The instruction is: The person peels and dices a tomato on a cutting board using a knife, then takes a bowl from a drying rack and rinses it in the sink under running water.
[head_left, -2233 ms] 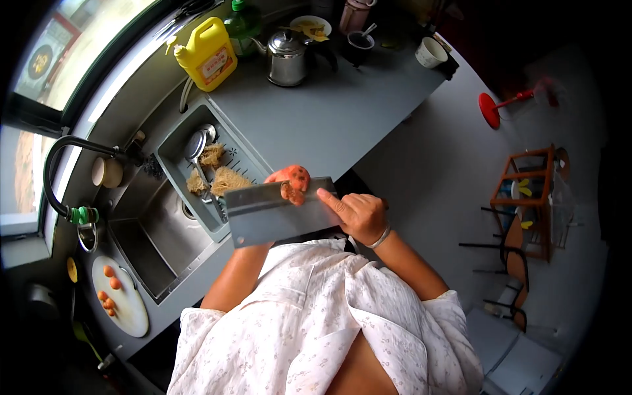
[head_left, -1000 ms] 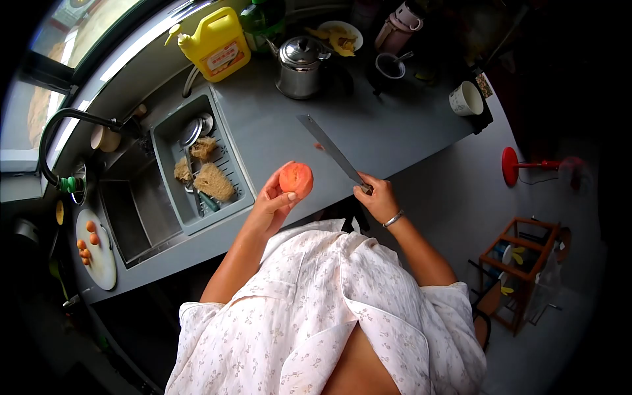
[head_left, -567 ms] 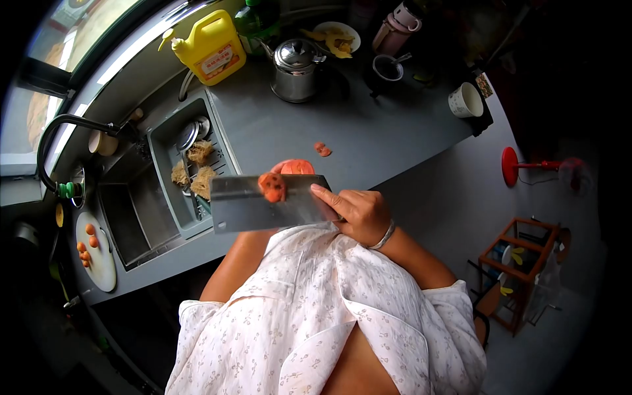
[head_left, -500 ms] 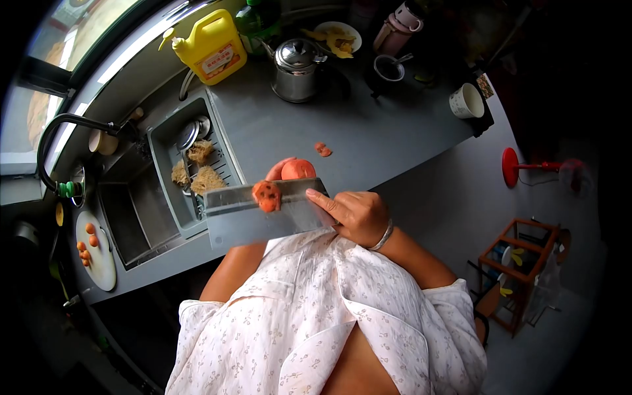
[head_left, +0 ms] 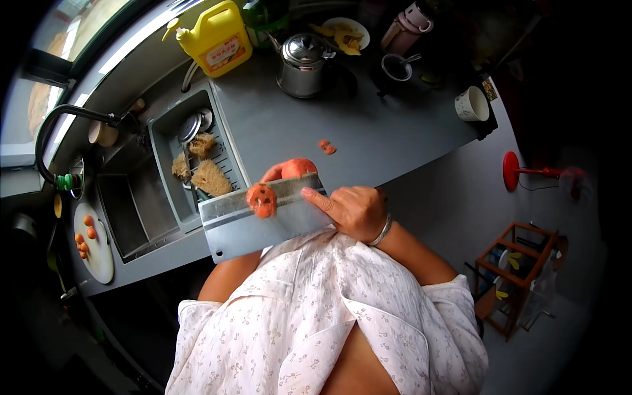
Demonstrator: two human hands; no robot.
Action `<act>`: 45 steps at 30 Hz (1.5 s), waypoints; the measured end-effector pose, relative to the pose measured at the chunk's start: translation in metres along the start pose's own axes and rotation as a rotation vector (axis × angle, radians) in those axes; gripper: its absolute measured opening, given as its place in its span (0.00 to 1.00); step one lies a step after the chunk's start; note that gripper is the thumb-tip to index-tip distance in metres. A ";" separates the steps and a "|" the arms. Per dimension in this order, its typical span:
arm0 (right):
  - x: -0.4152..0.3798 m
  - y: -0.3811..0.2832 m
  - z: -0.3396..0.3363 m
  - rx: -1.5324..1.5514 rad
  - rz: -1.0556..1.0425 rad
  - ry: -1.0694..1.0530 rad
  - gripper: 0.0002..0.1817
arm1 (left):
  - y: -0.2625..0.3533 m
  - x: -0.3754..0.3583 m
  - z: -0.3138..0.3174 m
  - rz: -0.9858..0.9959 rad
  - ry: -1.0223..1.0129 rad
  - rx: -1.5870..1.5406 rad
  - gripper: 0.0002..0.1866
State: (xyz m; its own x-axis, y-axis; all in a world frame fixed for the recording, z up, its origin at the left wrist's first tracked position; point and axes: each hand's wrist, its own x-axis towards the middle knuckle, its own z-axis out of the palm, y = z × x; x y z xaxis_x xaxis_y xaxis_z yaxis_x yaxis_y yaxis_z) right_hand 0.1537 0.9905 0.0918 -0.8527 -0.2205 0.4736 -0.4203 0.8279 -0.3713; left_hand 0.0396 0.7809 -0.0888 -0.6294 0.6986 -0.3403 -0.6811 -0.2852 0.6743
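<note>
My right hand (head_left: 354, 209) is closed on a broad cleaver (head_left: 257, 220), its index finger stretched along the blade. My left hand (head_left: 275, 172) is mostly hidden behind the blade; its visible fingers press against a round orange-red vegetable (head_left: 298, 168) at the blade's upper edge. A slice (head_left: 262, 200) of the same colour, with dark spots, clings to the flat of the blade. Beyond the hands, small orange-red pieces (head_left: 326, 147) lie on the grey counter (head_left: 276, 135).
A sink (head_left: 148, 214) with a grey drain tray (head_left: 232, 164) is at the left, beside a white board (head_left: 99, 260) bearing several small orange items. A yellow jug (head_left: 217, 43), kettle (head_left: 303, 66), plate (head_left: 364, 33) and paper cup (head_left: 471, 104) stand along the back.
The cleaver has tilted, and its blade now faces the camera more fully. The slice on it has shifted slightly left. The view has also shifted a little.
</note>
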 end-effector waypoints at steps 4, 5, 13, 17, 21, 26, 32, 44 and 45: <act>-0.006 0.012 -0.003 -0.094 0.032 -0.043 0.28 | 0.059 -0.024 0.094 -0.069 -0.125 -0.272 0.20; -0.006 0.013 -0.003 -0.105 0.051 -0.050 0.28 | 0.060 -0.029 0.100 -0.046 0.056 -0.149 0.20; -0.006 0.003 -0.007 -0.026 0.018 0.001 0.28 | 0.043 -0.020 0.080 0.075 0.019 -0.011 0.34; -0.006 0.002 -0.006 -0.052 0.006 0.012 0.27 | 0.045 -0.021 0.081 0.070 0.010 -0.100 0.35; -0.009 0.004 -0.005 -0.106 -0.010 -0.005 0.28 | 0.045 -0.023 0.086 0.097 0.035 -0.066 0.32; -0.016 0.013 0.001 -0.184 0.055 0.030 0.29 | 0.058 -0.034 0.105 0.081 0.100 -0.172 0.27; -0.019 0.011 -0.003 -0.138 0.042 0.010 0.30 | 0.048 -0.031 0.090 0.064 0.181 -0.160 0.25; -0.052 0.040 0.014 0.008 0.363 -0.100 0.30 | 0.054 -0.052 0.089 0.170 0.157 0.119 0.28; -0.057 0.047 0.019 0.109 0.478 -0.130 0.29 | 0.056 -0.053 0.092 0.217 0.090 0.140 0.32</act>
State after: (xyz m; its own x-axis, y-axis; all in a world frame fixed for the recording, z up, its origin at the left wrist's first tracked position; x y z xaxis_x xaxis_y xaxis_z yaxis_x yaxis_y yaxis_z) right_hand 0.1768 1.0322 0.0323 -0.9863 0.1018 0.1298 0.0021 0.7946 -0.6072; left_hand 0.0691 0.7879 0.0272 -0.7900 0.5682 -0.2303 -0.4720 -0.3241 0.8199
